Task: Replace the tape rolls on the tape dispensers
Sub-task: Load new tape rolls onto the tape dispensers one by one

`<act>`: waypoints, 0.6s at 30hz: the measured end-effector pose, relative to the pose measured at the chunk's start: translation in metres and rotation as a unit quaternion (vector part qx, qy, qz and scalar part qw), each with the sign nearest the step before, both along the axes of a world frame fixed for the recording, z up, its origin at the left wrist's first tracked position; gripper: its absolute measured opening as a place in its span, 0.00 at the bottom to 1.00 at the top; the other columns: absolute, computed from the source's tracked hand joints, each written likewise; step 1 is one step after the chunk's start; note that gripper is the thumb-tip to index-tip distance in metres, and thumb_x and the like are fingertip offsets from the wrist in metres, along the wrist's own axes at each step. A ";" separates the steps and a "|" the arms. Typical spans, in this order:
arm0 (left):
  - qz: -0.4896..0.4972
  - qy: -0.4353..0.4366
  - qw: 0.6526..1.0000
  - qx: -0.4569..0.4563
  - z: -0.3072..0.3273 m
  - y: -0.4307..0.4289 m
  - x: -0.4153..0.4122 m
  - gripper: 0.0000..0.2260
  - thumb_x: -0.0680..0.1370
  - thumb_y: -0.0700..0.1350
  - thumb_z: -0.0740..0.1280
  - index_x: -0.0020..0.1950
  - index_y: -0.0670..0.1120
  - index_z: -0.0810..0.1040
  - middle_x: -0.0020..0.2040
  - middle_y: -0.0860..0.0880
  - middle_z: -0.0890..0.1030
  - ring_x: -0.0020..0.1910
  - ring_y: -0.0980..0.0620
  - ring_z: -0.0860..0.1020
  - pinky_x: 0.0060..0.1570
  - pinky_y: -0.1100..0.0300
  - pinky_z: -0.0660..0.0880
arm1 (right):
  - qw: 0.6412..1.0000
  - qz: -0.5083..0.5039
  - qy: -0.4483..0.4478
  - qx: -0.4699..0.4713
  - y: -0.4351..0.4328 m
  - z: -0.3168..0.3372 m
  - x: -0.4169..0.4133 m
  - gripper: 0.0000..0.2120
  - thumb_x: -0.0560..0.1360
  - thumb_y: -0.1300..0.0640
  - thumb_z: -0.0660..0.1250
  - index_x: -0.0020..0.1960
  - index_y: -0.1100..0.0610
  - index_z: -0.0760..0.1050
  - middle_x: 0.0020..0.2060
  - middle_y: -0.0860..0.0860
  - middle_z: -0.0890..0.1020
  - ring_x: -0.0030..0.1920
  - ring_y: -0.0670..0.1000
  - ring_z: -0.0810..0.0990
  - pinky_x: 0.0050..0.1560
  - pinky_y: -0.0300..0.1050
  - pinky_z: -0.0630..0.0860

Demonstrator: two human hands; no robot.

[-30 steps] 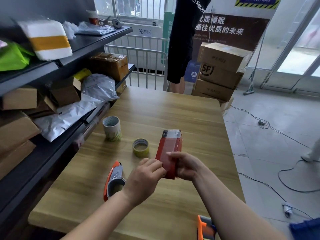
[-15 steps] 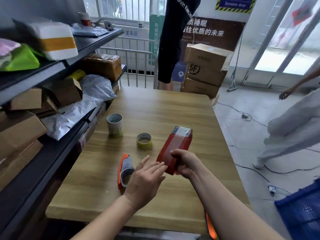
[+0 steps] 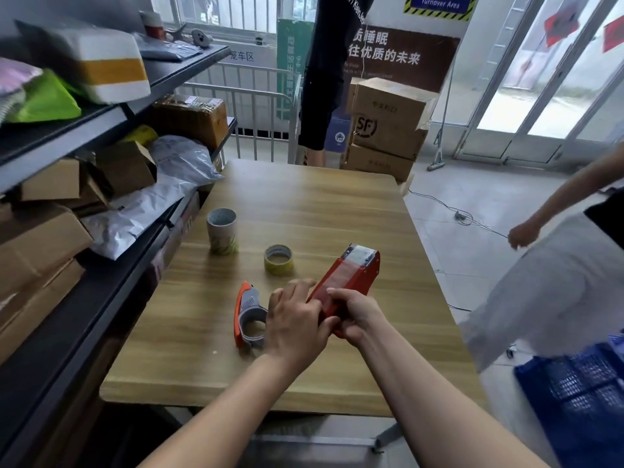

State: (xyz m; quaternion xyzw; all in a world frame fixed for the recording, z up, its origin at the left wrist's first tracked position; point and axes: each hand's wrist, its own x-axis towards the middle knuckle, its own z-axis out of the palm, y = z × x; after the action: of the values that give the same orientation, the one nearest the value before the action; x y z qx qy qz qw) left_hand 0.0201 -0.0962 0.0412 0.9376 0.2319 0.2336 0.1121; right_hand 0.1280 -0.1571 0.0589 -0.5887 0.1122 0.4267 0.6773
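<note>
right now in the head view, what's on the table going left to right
tall tape core → grey and orange dispenser → yellow tape roll → left hand → red dispenser, held in the right hand

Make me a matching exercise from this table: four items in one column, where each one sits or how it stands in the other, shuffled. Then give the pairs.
Items
1. red tape dispenser
2. yellowish tape roll
3. tall cardboard core
4. orange and grey dispenser

Descriptions
A. upright on the table, nearest the shelves
B. gripped in the right hand, left hand touching it
C. lying on the table just left of the left hand
D. flat on the table, hole up, beyond the hands

Pairs: 1-B, 2-D, 3-A, 4-C
</note>
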 end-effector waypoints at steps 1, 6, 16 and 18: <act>0.006 0.013 1.000 -0.005 0.000 -0.001 0.001 0.15 0.72 0.59 0.66 0.44 0.49 0.82 0.56 0.51 0.79 0.58 0.50 0.73 0.57 0.55 0.64 | 1.000 -0.004 0.008 0.003 -0.001 0.001 -0.002 0.09 0.71 0.69 0.68 0.50 0.62 0.75 0.37 0.60 0.82 0.27 0.55 0.82 0.24 0.43 0.76; 0.026 0.049 0.997 -0.050 0.000 -0.011 0.007 0.13 0.74 0.57 0.65 0.49 0.49 0.77 0.47 0.50 0.80 0.49 0.48 0.75 0.50 0.56 0.67 | 0.999 -0.006 0.040 0.015 -0.009 0.006 -0.004 0.12 0.72 0.68 0.67 0.56 0.63 0.75 0.41 0.60 0.81 0.34 0.56 0.80 0.24 0.40 0.75; 0.047 0.083 0.991 -0.089 -0.010 -0.040 0.016 0.12 0.73 0.56 0.65 0.53 0.51 0.77 0.48 0.51 0.78 0.45 0.47 0.77 0.44 0.55 0.72 | 0.989 -0.001 0.113 0.100 -0.042 0.008 -0.007 0.13 0.73 0.55 0.70 0.51 0.63 0.76 0.45 0.58 0.81 0.44 0.55 0.79 0.42 0.46 0.76; 0.056 0.087 0.991 -0.084 -0.010 -0.044 0.018 0.12 0.74 0.55 0.65 0.53 0.51 0.76 0.49 0.51 0.78 0.46 0.46 0.78 0.42 0.56 0.72 | 0.988 -0.009 0.112 0.109 -0.047 0.007 -0.006 0.13 0.73 0.51 0.69 0.49 0.60 0.76 0.45 0.58 0.82 0.45 0.55 0.79 0.46 0.47 0.76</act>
State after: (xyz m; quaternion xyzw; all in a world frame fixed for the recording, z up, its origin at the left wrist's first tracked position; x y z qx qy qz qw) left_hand 0.0379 -0.1398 0.0307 0.9272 0.3116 0.1367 0.1563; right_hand 0.1220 -0.2037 0.0663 -0.4587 0.1452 0.4938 0.7243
